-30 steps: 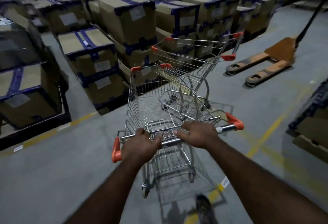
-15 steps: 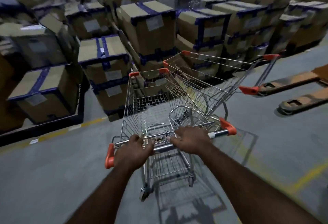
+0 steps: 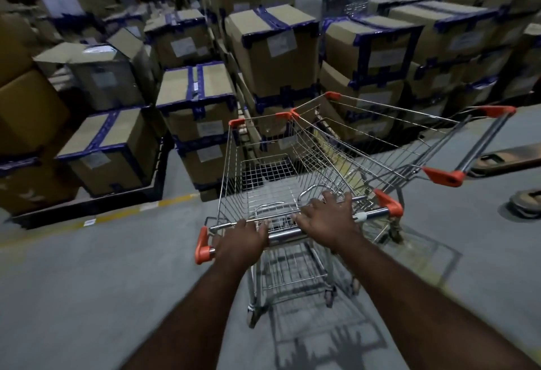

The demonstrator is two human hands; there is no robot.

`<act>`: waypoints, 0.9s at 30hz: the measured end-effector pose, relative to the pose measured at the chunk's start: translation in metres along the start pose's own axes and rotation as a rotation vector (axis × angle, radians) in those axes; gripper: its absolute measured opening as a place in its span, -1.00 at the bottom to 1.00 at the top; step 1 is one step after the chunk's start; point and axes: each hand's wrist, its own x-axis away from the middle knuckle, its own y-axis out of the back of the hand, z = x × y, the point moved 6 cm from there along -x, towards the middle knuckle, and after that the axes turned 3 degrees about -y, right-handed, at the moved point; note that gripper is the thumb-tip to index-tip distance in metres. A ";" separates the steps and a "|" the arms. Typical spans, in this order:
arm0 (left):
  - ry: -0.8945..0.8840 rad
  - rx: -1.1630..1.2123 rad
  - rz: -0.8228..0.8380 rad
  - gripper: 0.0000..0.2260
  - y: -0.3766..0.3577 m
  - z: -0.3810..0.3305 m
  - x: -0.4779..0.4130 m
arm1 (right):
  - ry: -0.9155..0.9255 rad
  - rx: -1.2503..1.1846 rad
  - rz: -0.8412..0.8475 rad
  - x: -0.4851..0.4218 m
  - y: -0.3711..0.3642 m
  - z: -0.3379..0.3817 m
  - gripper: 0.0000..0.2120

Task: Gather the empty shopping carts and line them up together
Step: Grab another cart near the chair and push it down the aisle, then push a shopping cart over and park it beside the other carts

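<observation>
I stand behind an empty wire shopping cart (image 3: 263,176) with orange corner caps. My left hand (image 3: 243,239) grips the left part of its chrome handle bar (image 3: 285,235). My right hand (image 3: 328,217) lies over the bar further right, fingers spread and stretched forward onto the wire flap behind it. A second empty cart (image 3: 389,138) stands at an angle to the right, its handle (image 3: 483,141) pointing right. Its basket overlaps the right side of my cart's basket; whether they touch is unclear.
Stacked cardboard boxes (image 3: 272,47) with blue tape fill the area straight ahead and to the left, on black pallets (image 3: 87,208). A yellow floor line (image 3: 167,202) runs along their edge. Pallet jack forks (image 3: 509,158) lie on the grey concrete floor (image 3: 102,281) at the right.
My cart has rolled forward and swung left toward the boxes, closing on the second cart. The right hand's fingers have uncurled from the bar and now stretch forward.
</observation>
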 end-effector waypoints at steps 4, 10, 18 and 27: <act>0.032 0.098 0.081 -0.30 0.000 0.002 -0.009 | -0.016 -0.009 0.066 -0.010 -0.004 -0.003 -0.33; -0.038 0.001 -0.008 -0.43 0.030 -0.007 -0.003 | 0.047 0.040 0.067 -0.021 0.020 0.032 -0.35; -0.061 -0.045 -0.217 -0.36 0.124 0.039 0.014 | 0.226 -0.051 -0.129 -0.025 0.105 0.130 -0.35; 0.145 -0.118 -0.446 -0.29 0.271 0.189 0.113 | 0.460 -0.054 -0.292 -0.008 0.216 0.311 -0.33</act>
